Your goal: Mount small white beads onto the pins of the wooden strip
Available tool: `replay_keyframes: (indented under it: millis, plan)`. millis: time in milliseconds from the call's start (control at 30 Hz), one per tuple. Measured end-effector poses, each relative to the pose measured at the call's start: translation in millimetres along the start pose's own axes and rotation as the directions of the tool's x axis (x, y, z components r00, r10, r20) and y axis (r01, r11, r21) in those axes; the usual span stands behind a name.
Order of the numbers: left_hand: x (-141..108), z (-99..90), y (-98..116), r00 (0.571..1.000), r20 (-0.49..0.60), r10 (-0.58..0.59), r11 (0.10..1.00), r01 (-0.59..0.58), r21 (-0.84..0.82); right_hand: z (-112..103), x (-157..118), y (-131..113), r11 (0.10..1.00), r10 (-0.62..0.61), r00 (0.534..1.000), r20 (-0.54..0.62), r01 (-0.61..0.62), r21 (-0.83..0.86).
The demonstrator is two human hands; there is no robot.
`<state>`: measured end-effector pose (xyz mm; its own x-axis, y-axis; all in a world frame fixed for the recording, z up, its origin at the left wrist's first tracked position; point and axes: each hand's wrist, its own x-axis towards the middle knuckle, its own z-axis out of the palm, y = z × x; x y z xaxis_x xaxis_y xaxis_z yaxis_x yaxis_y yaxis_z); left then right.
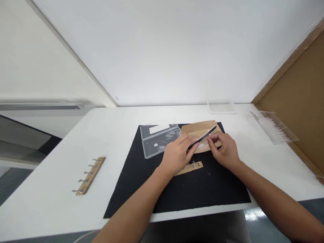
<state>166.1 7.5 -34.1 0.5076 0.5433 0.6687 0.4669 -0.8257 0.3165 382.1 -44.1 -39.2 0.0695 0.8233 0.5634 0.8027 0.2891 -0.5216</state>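
My left hand (177,152) is closed around a thin black stick-like tool (204,136) with a pale strip along it, pointing up to the right. Close to that tool, my right hand (224,148) has thumb and forefinger pinched; whatever is between them is too small to name. Under both hands lies a brown paper sheet (198,127) with small clear and white pieces on it. Nearer me, a wooden strip (199,165) with clear tips on its mounts is partly hidden by my left hand. An open clear case (149,145) with clear slivers lies left of the paper.
A black mat (136,189) lies on the white table (55,206). At the left is another wooden strip (91,175) with metal mounts. Clear trays stand at the back (221,108) and right (275,128), beside a brown board (298,87).
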Motion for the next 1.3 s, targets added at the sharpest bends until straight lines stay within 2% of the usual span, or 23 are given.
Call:
replay_keyframes:
  millis: [133,300,500,700,900,1167,1300]
  plan:
    - [-0.4,0.0,0.4,1.0,0.007,-0.01,1.0,0.01,0.0,-1.6,0.9,0.7,0.998,0.058,0.998,-0.01,-0.058,-0.011]
    - [-0.2,-0.4,0.3,1.0,0.012,0.0,1.0,0.0,0.0,-1.0,1.1,-0.2,0.999,-0.002,1.0,0.004,0.002,-0.035]
    - [0.1,-0.9,0.7,1.0,0.017,0.004,1.0,-0.004,0.009,-1.3,1.5,1.7,0.998,0.045,0.998,-0.033,-0.046,-0.036]
    - [-0.3,-0.5,1.2,1.0,0.025,-0.013,1.0,0.013,0.008,0.4,-0.3,-0.4,0.999,-0.011,1.0,0.008,0.011,-0.031]
    - [-0.8,-0.1,1.5,1.0,0.021,-0.015,1.0,0.015,0.006,-3.0,2.3,1.7,0.998,0.059,0.998,-0.032,-0.06,-0.019]
    - [-1.0,0.6,1.8,0.999,0.032,-0.019,0.999,0.018,0.032,0.3,0.6,-1.1,0.999,0.007,1.0,0.001,-0.007,-0.037]
    - [-1.3,0.5,2.1,0.999,0.04,-0.026,0.999,0.025,0.033,-1.0,1.0,0.6,0.997,0.061,0.998,-0.034,-0.062,-0.055]
